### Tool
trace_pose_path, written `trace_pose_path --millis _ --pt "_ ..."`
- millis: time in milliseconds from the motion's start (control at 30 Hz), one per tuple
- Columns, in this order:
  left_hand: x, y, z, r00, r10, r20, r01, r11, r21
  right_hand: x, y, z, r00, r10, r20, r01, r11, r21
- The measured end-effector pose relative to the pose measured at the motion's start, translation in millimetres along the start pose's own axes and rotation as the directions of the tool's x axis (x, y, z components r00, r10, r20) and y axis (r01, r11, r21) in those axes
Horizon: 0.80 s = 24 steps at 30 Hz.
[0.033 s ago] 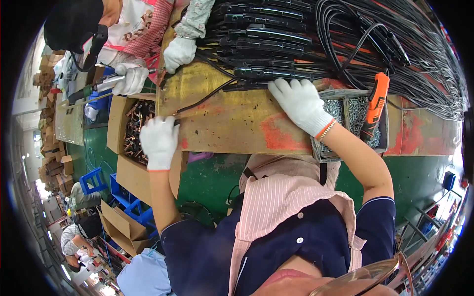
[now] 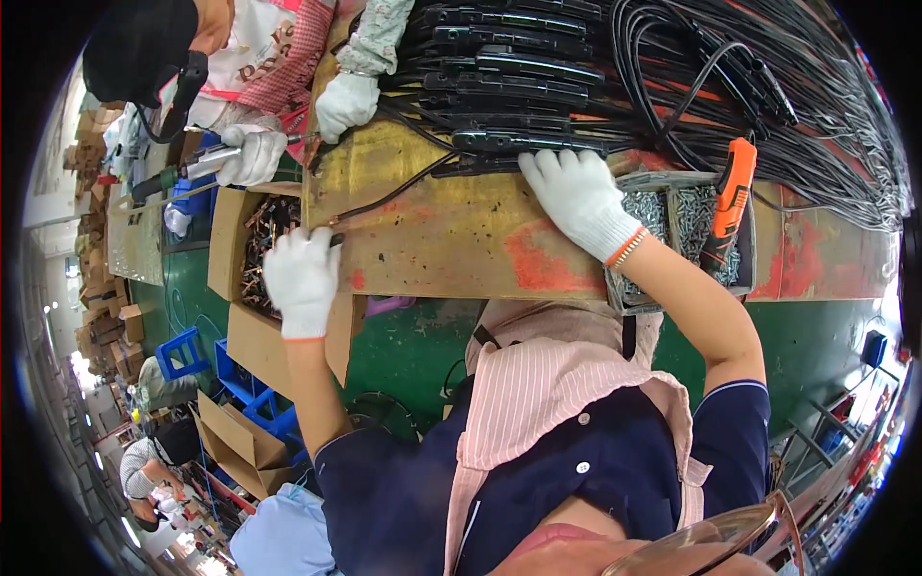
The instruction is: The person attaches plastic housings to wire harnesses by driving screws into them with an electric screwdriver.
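Note:
My left hand, in a white glove, is over the edge of a cardboard box of small black and copper-coloured parts. Its fingers are bent, and a small black piece sticks out by them. Just beyond that piece lies the bare copper-coloured end of a black cable. My right hand, also gloved, rests with fingers spread against the nearest long black plastic housing. Its fingertips touch the housing's right part; what lies beneath them is hidden.
An orange and black power tool leans on a divided tray of screws. More black housings and coiled cables cover the worktable. Across the corner, a co-worker's gloved hands hold a tool and touch cables.
My left hand has shifted slightly left with the small black piece beside its fingers. My right hand stays nearly where it was.

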<state>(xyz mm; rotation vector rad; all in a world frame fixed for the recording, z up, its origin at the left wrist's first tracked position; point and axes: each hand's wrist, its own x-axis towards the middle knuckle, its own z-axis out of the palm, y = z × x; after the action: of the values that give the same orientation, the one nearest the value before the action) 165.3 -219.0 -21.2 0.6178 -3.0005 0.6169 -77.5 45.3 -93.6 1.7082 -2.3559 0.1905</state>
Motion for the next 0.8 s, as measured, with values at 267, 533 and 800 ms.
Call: trace_pose_path --millis 267,533,800 --pt "2 -3 -18 0.992 -0.046 -0.115 0.051 0.998 0.044 36 -9 15 0.981 0.035 0.189 -0.003 0.985 -0.171" --pt "-19 1 22 0.980 0.020 0.200 -0.034 0.997 0.069 29 13 -6 1.000 -0.030 0.004 0.030 0.998 0.053" --pt "-31 1 24 0.967 -0.030 0.253 0.002 0.994 0.110 31 42 -25 0.987 -0.154 0.041 0.142 0.966 0.214"
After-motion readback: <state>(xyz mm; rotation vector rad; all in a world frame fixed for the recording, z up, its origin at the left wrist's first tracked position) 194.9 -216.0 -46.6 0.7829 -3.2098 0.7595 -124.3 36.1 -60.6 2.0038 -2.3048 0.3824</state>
